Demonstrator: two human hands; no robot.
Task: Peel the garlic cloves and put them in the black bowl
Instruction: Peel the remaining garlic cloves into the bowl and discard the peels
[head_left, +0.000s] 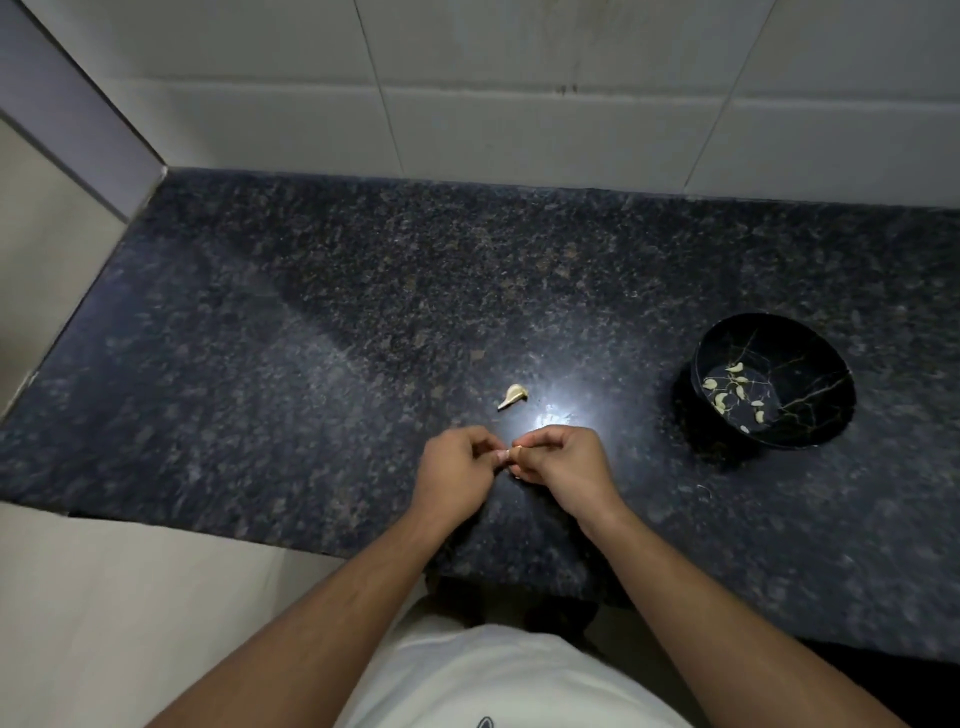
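Big dark speckled granite countertop takes up most of the view, with a white tiled wall running along the back and wrapping round the left corner. There's a bright glare spot on the stone just past the hands.

The person's white shirt shows at the bottom edge, both bare forearms reaching out over the counter's front edge.

Off to the right sits the black bowl, glossy with thin gold crack-like lines inside. It's got a scatter of peeled garlic cloves lying on the bottom, pale yellowish, spread out rather than heaped.

Left hand and right hand are pulled in close together near the middle, fingers curled, fingertips meeting. Between them they're pinching a small garlic clove, only a sliver of it peeks out, so can't really tell how much skin is on it.

Just beyond the hands, lying on the counter by itself, is a small piece of garlic, pale with a pointy tail. Could be a clove or just peel, hard to say.
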